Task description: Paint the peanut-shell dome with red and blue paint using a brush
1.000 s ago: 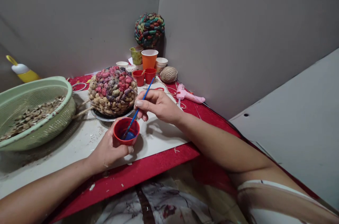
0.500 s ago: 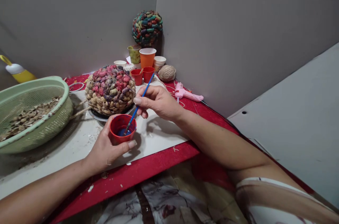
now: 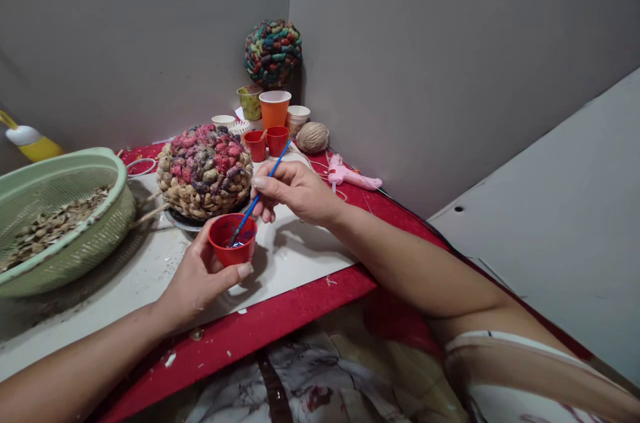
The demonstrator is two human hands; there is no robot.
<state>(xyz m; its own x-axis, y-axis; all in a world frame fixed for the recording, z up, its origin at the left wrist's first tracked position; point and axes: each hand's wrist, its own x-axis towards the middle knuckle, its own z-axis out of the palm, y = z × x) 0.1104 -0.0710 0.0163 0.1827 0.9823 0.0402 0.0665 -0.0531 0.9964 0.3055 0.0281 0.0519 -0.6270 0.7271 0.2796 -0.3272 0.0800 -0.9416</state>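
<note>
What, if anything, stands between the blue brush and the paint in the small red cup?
Nothing visible does. The right hand holds the blue brush, and its tip is inside the red cup, which the left hand holds.

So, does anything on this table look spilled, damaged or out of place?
Only small mess: pale scraps lie scattered on the red cloth and white board. No paint shows outside the red cup in the left hand.
</note>
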